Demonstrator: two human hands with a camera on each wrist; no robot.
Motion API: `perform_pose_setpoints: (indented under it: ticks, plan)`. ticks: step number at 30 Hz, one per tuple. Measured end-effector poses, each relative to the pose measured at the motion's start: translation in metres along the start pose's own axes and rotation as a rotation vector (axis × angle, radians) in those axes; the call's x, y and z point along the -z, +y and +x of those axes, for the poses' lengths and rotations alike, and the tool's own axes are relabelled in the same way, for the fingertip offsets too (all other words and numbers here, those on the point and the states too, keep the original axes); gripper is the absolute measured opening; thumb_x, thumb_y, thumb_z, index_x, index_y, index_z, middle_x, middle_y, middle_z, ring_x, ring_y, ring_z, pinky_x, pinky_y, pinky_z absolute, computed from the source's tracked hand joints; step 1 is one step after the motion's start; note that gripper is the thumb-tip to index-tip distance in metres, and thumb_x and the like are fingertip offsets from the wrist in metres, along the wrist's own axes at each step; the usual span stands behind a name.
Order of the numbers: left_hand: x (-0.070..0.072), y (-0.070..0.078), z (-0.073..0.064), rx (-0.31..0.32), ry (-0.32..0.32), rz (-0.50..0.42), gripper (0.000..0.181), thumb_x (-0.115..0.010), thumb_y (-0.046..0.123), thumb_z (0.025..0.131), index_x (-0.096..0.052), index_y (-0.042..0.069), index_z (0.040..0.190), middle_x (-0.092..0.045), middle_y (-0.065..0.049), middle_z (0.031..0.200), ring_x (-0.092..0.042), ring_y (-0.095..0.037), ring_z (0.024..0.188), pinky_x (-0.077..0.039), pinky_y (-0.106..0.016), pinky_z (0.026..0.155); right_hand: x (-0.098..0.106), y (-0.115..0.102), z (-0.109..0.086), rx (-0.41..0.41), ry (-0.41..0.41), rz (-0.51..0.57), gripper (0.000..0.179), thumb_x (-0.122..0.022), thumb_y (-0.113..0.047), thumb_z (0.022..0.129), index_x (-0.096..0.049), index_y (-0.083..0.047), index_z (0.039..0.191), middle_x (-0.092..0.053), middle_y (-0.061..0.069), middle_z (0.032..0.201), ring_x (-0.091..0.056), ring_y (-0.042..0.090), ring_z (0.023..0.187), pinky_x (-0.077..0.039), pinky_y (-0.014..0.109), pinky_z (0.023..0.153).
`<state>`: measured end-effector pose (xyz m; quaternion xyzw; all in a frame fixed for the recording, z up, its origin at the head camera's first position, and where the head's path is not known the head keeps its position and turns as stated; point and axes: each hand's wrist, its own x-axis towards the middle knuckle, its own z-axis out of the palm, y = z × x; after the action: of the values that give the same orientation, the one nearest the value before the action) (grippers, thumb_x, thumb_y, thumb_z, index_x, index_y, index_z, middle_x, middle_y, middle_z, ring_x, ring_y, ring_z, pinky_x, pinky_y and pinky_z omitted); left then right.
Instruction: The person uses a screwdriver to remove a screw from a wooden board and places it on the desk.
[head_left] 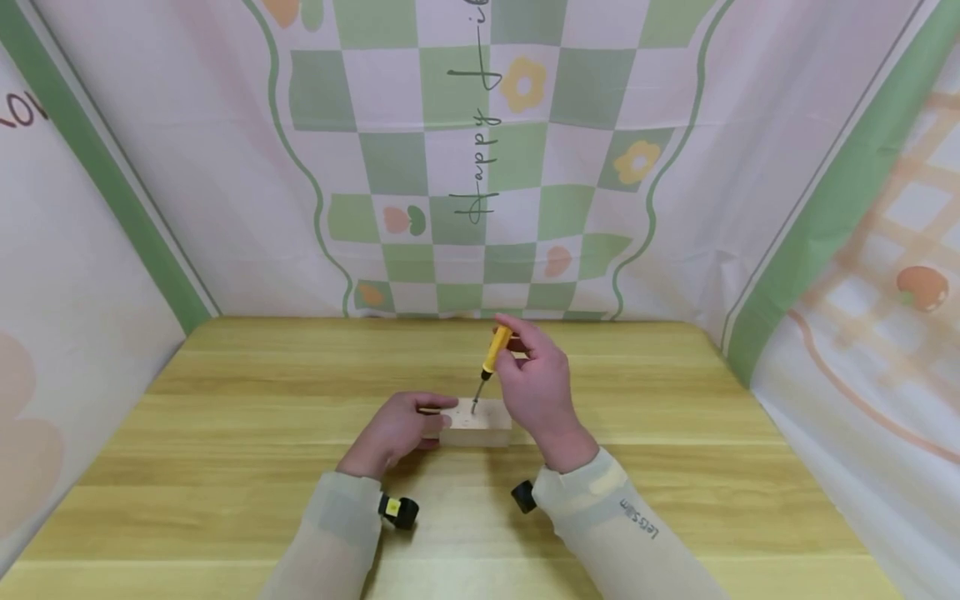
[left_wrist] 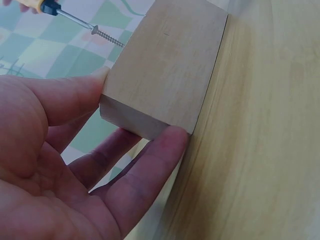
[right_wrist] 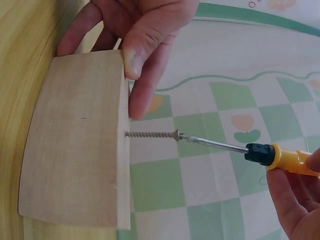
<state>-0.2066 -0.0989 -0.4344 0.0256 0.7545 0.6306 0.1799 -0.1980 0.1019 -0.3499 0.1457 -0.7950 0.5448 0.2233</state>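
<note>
A pale wooden block (head_left: 487,421) rests on the table, with a long screw (right_wrist: 152,134) standing in its top face; most of the thread shows above the wood. My left hand (head_left: 401,429) grips the block's left end, thumb and fingers around its edges, as the left wrist view (left_wrist: 65,165) also shows. In my right hand (head_left: 536,383) is a screwdriver (head_left: 497,348) with a yellow handle and a black collar. Its metal shaft leans slightly, and the tip meets the screw head in the right wrist view. Fingers of the right hand (right_wrist: 295,200) curl round the handle.
The wood-grain table (head_left: 225,467) spreads out around the block. Behind it hangs a green and white checked cloth (head_left: 457,167), with further printed cloth at both sides. Small black wrist cameras (head_left: 402,511) sit by the sleeves.
</note>
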Motion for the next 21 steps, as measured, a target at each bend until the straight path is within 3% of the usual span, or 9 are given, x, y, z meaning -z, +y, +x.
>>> perform_pose_setpoints:
  ticks: [5,12,17,21]
  plan:
    - [0.000,0.000,-0.001,-0.006,0.002,-0.011,0.028,-0.067,0.005,0.095,-0.072,0.011,0.123,-0.057,-0.011,0.133,-0.061,-0.026,0.108,-0.058,-0.037,0.081,0.012,0.005,0.009,-0.144,0.040,0.140,0.046,-0.055,0.009,0.090,-0.066,-0.012,0.130,-0.065,0.005,0.114,-0.064,0.024,0.097,-0.060,0.034,0.069]
    - [-0.001,0.002,-0.002,-0.002,0.011,-0.008,0.029,-0.067,0.005,0.095,-0.072,0.010,0.123,-0.058,-0.013,0.131,-0.061,-0.027,0.107,-0.059,-0.037,0.080,0.051,0.031,0.033,-0.443,0.083,0.423,0.048,-0.056,0.010,0.093,-0.058,-0.010,0.136,-0.058,0.013,0.116,-0.063,0.028,0.095,-0.060,0.036,0.077]
    - [-0.001,0.001,-0.003,-0.003,0.015,-0.017,0.029,-0.066,0.004,0.095,-0.071,0.009,0.123,-0.057,-0.013,0.132,-0.061,-0.027,0.107,-0.058,-0.039,0.082,0.090,0.060,0.043,-0.618,-0.011,0.622,0.038,-0.058,0.004,0.097,-0.056,-0.012,0.131,-0.061,0.008,0.105,-0.066,0.020,0.086,-0.059,0.035,0.078]
    - [-0.001,0.002,-0.004,-0.005,0.012,-0.018,0.029,-0.067,0.004,0.095,-0.071,0.009,0.123,-0.058,-0.013,0.132,-0.062,-0.027,0.107,-0.058,-0.039,0.082,0.118,0.083,0.043,-0.732,-0.123,0.687,0.034,-0.057,0.003,0.099,-0.053,-0.014,0.128,-0.059,0.009,0.108,-0.065,0.020,0.085,-0.057,0.032,0.079]
